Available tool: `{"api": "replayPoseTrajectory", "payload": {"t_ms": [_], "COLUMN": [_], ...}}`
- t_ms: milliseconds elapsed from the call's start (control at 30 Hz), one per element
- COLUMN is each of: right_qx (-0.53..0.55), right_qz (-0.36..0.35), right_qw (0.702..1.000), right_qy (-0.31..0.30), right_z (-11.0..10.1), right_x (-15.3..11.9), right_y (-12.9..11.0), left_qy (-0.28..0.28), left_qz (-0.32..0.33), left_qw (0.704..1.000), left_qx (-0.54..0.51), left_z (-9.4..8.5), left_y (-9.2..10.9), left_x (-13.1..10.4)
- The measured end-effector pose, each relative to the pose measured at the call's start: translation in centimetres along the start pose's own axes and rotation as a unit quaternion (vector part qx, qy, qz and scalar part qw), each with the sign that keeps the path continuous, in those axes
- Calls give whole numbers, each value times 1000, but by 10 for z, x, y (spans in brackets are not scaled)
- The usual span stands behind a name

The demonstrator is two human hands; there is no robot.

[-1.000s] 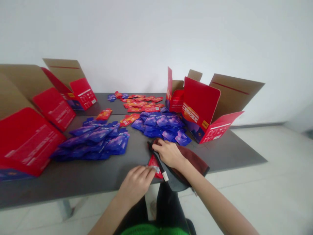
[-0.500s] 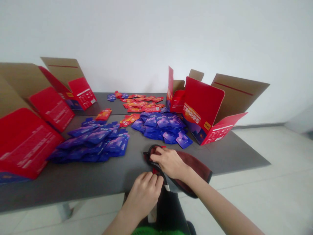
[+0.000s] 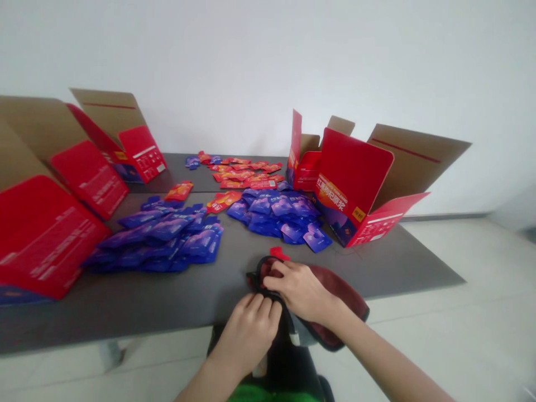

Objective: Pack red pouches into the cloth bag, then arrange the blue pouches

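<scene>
In the head view, the left hand (image 3: 254,322) is curled into a loose fist, its fingertips hidden, closed on the black edging of a reddish-brown cloth pouch (image 3: 342,291). The right hand (image 3: 298,287) has fingers bent and thumb near them, gripping the pouch near its black-rimmed end; how tightly, I cannot tell. The pouch spreads rightward beneath the right wrist, over the table's near edge, with a small white tag (image 3: 295,339) below the grip. Just beyond the grip, a small flat red piece (image 3: 278,254) lies on the dark grey table (image 3: 234,268). Farther off come glossy blue-purple sachets (image 3: 167,237) in two heaps, orange-red sachets (image 3: 237,176) behind, and open red cardboard cartons (image 3: 352,173) on both sides.
</scene>
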State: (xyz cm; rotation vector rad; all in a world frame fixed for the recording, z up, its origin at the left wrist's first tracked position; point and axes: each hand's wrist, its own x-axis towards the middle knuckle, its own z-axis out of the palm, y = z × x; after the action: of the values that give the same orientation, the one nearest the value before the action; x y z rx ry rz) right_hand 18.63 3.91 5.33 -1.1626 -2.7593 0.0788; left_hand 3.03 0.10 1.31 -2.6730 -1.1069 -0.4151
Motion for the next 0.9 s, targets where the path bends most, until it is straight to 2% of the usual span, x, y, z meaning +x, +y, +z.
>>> {"api": "replayPoseTrajectory", "payload": {"t_ms": [67,167,267,333,367,433,500,533,567,600,667,733,800,900], "right_qx": [-4,-20,-34,-11,16,84,135,149,159,166,173,168,158,165], "right_qz": [-3,37,90,125,145,183,208,213,213,210,198,183,168,157], "right_qw": [1000,999,995,989,980,940,889,874,870,875,898,924,939,937], "right_qy": [-11,-1,23,84,138,276,386,410,415,403,352,292,254,265], "right_z": [7,16,18,14,11,4,-2,-3,-4,-3,2,9,16,20], "right_x": [9,26,36,31,25,10,-4,-8,-12,-13,-11,-5,0,4], "right_y": [8,25,37,40,40,38,35,34,33,32,30,27,26,23], "left_qy": [2,22,31,55,83,144,171,168,157,147,137,139,137,98], "left_qz": [18,37,15,-35,-77,-188,-296,-332,-355,-372,-387,-367,-303,-157], "left_qw": [1000,999,999,994,984,934,852,817,801,804,856,907,942,983], "left_qx": [8,13,-25,-92,-141,-266,-397,-440,-456,-439,-313,-152,-47,14], "left_z": [0,-2,-6,-9,-11,-14,-14,-13,-10,-8,-3,-2,-4,-7], "left_y": [-1,-3,-6,-11,-15,-22,-28,-30,-31,-31,-29,-27,-29,-38], "left_x": [0,1,4,4,3,0,-5,-9,-13,-17,-24,-28,-27,-21]}}
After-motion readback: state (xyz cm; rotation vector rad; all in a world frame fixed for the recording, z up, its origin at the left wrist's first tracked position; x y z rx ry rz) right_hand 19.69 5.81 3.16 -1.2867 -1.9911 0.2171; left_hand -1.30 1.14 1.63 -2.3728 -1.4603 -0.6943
